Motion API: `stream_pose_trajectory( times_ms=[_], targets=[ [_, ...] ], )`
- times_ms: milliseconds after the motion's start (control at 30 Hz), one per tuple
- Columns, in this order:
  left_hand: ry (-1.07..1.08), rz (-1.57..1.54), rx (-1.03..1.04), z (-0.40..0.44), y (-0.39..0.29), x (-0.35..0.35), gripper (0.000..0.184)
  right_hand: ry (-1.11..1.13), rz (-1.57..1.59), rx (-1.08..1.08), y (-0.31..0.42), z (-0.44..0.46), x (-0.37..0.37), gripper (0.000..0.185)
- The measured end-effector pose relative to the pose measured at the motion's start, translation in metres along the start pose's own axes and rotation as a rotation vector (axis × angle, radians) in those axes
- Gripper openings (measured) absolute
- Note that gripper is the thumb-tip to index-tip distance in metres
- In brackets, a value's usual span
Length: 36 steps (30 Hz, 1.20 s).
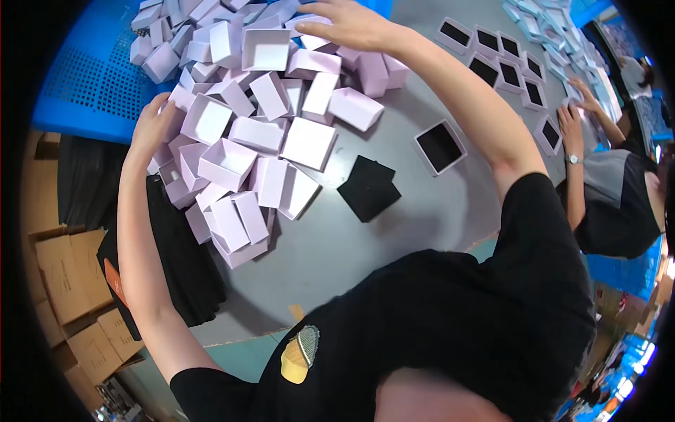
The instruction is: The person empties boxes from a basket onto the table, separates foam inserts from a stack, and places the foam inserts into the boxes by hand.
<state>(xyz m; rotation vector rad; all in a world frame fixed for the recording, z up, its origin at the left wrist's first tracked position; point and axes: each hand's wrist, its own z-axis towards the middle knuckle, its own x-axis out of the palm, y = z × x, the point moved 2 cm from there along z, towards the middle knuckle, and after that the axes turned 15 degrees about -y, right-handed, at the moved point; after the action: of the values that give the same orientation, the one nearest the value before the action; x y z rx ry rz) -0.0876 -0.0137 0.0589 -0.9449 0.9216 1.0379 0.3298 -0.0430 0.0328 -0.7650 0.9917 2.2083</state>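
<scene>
A heap of small pale lilac open boxes (259, 133) lies on the grey table, tumbled at many angles. Against the heap's left edge rests my left hand (153, 126), its fingers cupped along the outer boxes and partly hidden; it does not appear to grip one. My right hand (348, 24) reaches over the far right of the heap, fingers stretched out and apart, touching or just above the boxes there. Two black square pads (369, 190) overlap on the table near my body. To their right sits a pale box with a black insert (441, 147).
Several black-lined boxes (510, 76) stand at the back right. A blue perforated crate (91, 77) is at the upper left, with black sheets (183, 260) below it and cardboard cartons (67, 274) beyond. A co-worker (612, 190) works at the right beside pale blue boxes (545, 28).
</scene>
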Motion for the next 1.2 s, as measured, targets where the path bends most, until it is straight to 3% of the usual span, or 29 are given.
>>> stream_pose_trajectory(
  times_ms=[33, 67, 100, 167, 233, 333, 467, 567, 633, 700, 800, 900, 967, 1033, 1100, 1133, 1167, 1200],
  targets=[
    [-0.033, 0.175, 0.079, -0.004, 0.001, 0.0, 0.043, -0.144, -0.137, -0.017, 0.028, -0.027, -0.026, 0.06],
    [-0.073, 0.352, 0.151, -0.009, 0.001, -0.003, 0.043, -0.238, -0.12, -0.036, 0.055, -0.055, -0.051, 0.049],
    [-0.117, 0.311, 0.218, -0.021, -0.017, -0.017, 0.043, -0.329, -0.096, -0.054, 0.08, -0.086, -0.073, 0.039],
    [-0.197, 0.241, 0.346, -0.06, -0.081, -0.054, 0.043, -0.146, -0.237, -0.019, 0.103, -0.153, -0.099, 0.037],
    [-0.16, 0.155, 0.413, -0.093, -0.115, -0.069, 0.042, -0.099, -0.215, 0.072, 0.106, -0.216, -0.097, 0.038],
    [-0.075, -0.105, 0.333, -0.15, -0.163, -0.088, 0.04, -0.001, -0.375, 0.171, 0.093, -0.273, -0.087, 0.037],
    [0.06, -0.467, 0.304, -0.204, -0.219, -0.054, 0.042, -0.157, -0.736, 0.103, 0.055, -0.284, -0.095, 0.038],
    [0.011, -0.593, 0.309, -0.201, -0.241, -0.009, 0.042, -0.203, -0.315, 0.05, 0.09, -0.264, -0.095, 0.038],
    [-0.04, -0.615, 0.211, -0.167, -0.247, 0.028, 0.044, -0.025, -0.036, -0.059, 0.143, -0.243, -0.082, 0.041],
    [0.023, -0.474, 0.232, -0.146, -0.266, 0.046, 0.042, 0.086, 0.042, -0.175, 0.16, -0.243, -0.055, 0.04],
    [0.002, -0.253, 0.297, -0.145, -0.273, 0.067, 0.034, 0.001, -0.114, -0.331, 0.152, -0.255, -0.03, 0.033],
    [-0.088, -0.188, 0.34, -0.152, -0.275, 0.082, 0.029, -0.071, -0.013, -0.305, 0.152, -0.256, -0.038, 0.025],
    [-0.146, -0.239, 0.417, -0.158, -0.274, 0.07, 0.031, -0.259, 0.014, -0.198, 0.147, -0.253, -0.056, 0.021],
    [-0.109, -0.421, 0.446, -0.161, -0.277, 0.068, 0.052, -0.44, 0.025, -0.005, 0.138, -0.245, -0.086, 0.012],
    [0.002, -0.672, 0.376, -0.169, -0.287, 0.07, 0.07, -0.601, 0.262, 0.516, 0.111, -0.25, -0.101, 0.011],
    [0.166, -0.759, 0.325, -0.171, -0.295, 0.07, 0.094, -0.653, 0.278, 0.497, 0.101, -0.249, -0.1, 0.012],
    [0.19, -0.764, 0.302, -0.173, -0.302, 0.081, 0.107, -0.709, 0.292, 0.473, 0.091, -0.247, -0.099, 0.013],
    [0.182, -0.835, 0.264, -0.176, -0.309, 0.093, 0.11, -0.612, 0.128, 0.244, 0.091, -0.243, -0.099, 0.014]
  ],
)
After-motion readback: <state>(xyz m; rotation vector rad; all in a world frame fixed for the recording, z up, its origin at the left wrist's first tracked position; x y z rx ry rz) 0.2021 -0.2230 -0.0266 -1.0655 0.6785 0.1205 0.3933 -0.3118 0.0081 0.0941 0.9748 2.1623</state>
